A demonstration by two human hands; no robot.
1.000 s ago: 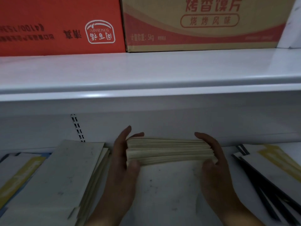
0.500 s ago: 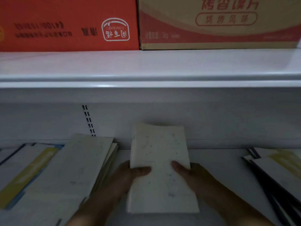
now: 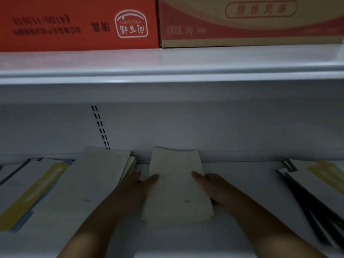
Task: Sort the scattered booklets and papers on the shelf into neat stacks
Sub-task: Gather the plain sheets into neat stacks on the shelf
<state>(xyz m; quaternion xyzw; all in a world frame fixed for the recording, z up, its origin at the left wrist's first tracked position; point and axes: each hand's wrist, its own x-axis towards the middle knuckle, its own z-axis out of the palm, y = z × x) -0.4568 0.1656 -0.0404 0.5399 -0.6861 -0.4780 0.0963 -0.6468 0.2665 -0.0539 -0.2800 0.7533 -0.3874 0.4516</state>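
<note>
Cream booklets (image 3: 176, 185) sit as one bundle at the middle of the lower shelf (image 3: 242, 183), clamped along both long edges. The left hand (image 3: 135, 194) has its thumb on top, the right hand (image 3: 214, 190) likewise, with the fingers hidden beneath. The bundle's long axis runs away from the person toward the back wall (image 3: 204, 127). A grey stack (image 3: 89, 183) lies just beside it, on the left hand's side, so setting the bundle down parallel to that stack looks like the likely next move.
</note>
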